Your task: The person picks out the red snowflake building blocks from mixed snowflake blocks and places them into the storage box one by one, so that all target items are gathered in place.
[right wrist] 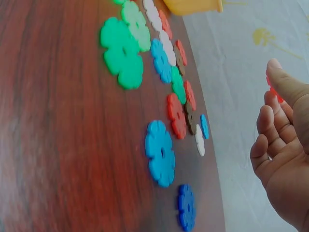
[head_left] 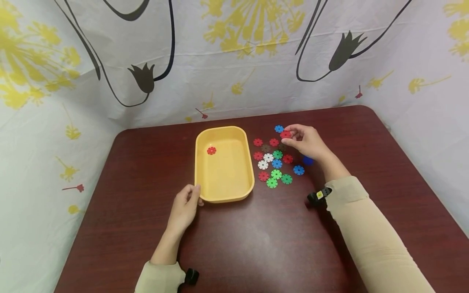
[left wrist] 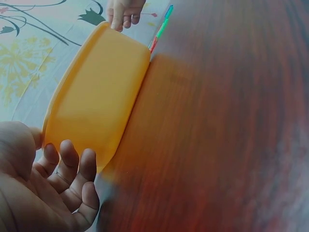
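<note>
My right hand [head_left: 308, 141] is above the far part of the table and pinches a red snowflake disc [head_left: 285, 134] between thumb and fingers. In the right wrist view, most of that disc is hidden behind the thumb. At the near left corner of a yellow tray [head_left: 225, 179], my left hand [head_left: 184, 208] grips the rim, thumb on top and fingers against the outer wall. Inside the tray lies one red snowflake disc [head_left: 211, 151]. Loose discs in several colours lie right of the tray, among them a white one [head_left: 263, 165] and a green one [head_left: 287, 179].
Two blue discs, one lighter [head_left: 299, 170] and one darker [head_left: 308, 160], lie by the right forearm. Another blue disc [head_left: 279, 128] is near the far edge of the dark red table [head_left: 146, 162]. Behind stands a patterned white cloth [head_left: 227, 81].
</note>
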`<state>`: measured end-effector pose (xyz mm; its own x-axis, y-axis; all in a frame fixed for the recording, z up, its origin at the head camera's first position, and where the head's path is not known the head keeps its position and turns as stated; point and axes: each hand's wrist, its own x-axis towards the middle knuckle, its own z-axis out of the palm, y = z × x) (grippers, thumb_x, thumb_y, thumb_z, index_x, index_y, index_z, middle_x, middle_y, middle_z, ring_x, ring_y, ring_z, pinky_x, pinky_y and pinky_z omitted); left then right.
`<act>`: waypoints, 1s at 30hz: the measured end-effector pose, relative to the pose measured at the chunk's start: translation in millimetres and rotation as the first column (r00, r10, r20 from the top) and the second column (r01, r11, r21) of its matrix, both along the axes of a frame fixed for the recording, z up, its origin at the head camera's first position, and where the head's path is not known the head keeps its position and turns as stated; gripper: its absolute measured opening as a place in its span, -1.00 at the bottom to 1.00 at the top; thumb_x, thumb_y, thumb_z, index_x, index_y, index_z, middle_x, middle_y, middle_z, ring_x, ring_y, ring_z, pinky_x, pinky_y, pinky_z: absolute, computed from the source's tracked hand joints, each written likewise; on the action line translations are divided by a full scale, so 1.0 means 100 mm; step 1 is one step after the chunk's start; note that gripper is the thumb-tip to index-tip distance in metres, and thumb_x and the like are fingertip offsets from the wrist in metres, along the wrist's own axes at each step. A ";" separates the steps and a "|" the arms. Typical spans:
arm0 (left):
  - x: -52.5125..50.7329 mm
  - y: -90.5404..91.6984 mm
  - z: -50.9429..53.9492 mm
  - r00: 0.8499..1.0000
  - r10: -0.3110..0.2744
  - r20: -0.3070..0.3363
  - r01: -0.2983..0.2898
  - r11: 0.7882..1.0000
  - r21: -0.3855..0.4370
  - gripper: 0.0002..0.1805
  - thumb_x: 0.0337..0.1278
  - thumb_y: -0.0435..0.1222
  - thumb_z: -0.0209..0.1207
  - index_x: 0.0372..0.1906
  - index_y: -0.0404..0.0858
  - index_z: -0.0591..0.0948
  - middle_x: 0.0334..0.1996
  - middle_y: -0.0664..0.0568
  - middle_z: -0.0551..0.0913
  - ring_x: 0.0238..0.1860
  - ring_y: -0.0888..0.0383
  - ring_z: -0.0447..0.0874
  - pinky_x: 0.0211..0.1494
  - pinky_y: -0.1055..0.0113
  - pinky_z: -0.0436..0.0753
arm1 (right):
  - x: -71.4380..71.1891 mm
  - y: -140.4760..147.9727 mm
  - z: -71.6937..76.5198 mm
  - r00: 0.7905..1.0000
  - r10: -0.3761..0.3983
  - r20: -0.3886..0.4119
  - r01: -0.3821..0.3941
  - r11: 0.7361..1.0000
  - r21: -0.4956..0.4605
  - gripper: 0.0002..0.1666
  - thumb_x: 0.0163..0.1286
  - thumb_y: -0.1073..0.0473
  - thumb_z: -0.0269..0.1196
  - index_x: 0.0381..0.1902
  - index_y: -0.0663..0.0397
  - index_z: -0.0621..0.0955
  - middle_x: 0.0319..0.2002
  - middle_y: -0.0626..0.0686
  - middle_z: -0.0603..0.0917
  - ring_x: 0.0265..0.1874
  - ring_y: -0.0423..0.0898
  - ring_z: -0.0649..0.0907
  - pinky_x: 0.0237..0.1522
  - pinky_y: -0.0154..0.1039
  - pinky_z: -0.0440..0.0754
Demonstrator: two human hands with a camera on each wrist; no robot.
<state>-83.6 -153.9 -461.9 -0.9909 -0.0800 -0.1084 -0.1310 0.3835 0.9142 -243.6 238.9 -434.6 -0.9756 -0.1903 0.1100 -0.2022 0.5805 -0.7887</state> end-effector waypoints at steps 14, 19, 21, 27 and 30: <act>0.00 -0.01 -0.01 1.000 -0.006 0.002 0.006 1.000 -0.003 -0.57 0.57 -0.02 -0.02 -0.32 -0.27 0.54 -0.49 -0.06 0.66 -0.36 0.05 0.63 -0.27 0.31 0.52 | -0.02 -0.20 0.01 0.999 0.044 -0.005 -0.044 0.999 -0.013 -0.49 0.37 0.04 0.40 0.18 0.17 0.60 -0.16 0.12 0.59 -0.24 -0.01 0.55 -0.30 -0.29 0.53; 0.00 0.00 0.00 1.000 -0.010 0.000 0.010 1.000 -0.010 -0.58 0.57 -0.03 -0.01 -0.30 -0.29 0.54 -0.48 -0.05 0.66 -0.36 0.08 0.63 -0.28 0.32 0.51 | -0.03 -0.27 0.03 0.998 0.056 -0.005 -0.056 0.998 -0.018 -0.48 0.36 0.03 0.41 0.17 0.15 0.61 -0.18 0.11 0.59 -0.25 -0.02 0.56 -0.30 -0.28 0.55; 0.00 0.00 0.00 1.000 -0.010 0.000 0.010 1.000 -0.008 -0.58 0.57 -0.02 -0.01 -0.30 -0.29 0.55 -0.48 -0.05 0.66 -0.36 0.08 0.63 -0.27 0.32 0.50 | -0.03 -0.29 0.03 0.998 0.061 -0.009 -0.061 0.998 -0.019 -0.50 0.36 0.03 0.42 0.16 0.15 0.61 -0.20 0.11 0.60 -0.26 -0.01 0.56 -0.31 -0.27 0.55; 0.00 0.00 0.00 1.000 -0.007 0.003 0.007 1.000 -0.003 -0.57 0.57 -0.01 -0.01 -0.29 -0.28 0.55 -0.48 -0.06 0.66 -0.36 0.06 0.63 -0.26 0.31 0.50 | -0.04 -0.35 0.03 0.998 0.063 -0.018 -0.063 0.998 -0.010 -0.52 0.35 0.05 0.42 0.14 0.14 0.63 -0.21 0.11 0.60 -0.27 -0.02 0.56 -0.33 -0.28 0.55; -0.01 -0.01 0.00 1.000 -0.006 0.003 0.006 1.000 0.002 -0.57 0.57 -0.02 -0.01 -0.29 -0.28 0.56 -0.48 -0.07 0.66 -0.35 0.05 0.63 -0.25 0.30 0.51 | -0.04 -0.40 0.03 0.997 0.069 -0.017 -0.069 0.997 -0.017 -0.54 0.36 0.05 0.42 0.13 0.12 0.63 -0.20 0.10 0.61 -0.26 -0.02 0.57 -0.33 -0.26 0.56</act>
<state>-84.1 -154.5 -462.1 -0.9910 -0.0743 -0.1113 -0.1314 0.3827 0.9145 -248.0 198.4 -431.7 -0.9583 -0.2548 0.1294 -0.2538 0.5508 -0.7951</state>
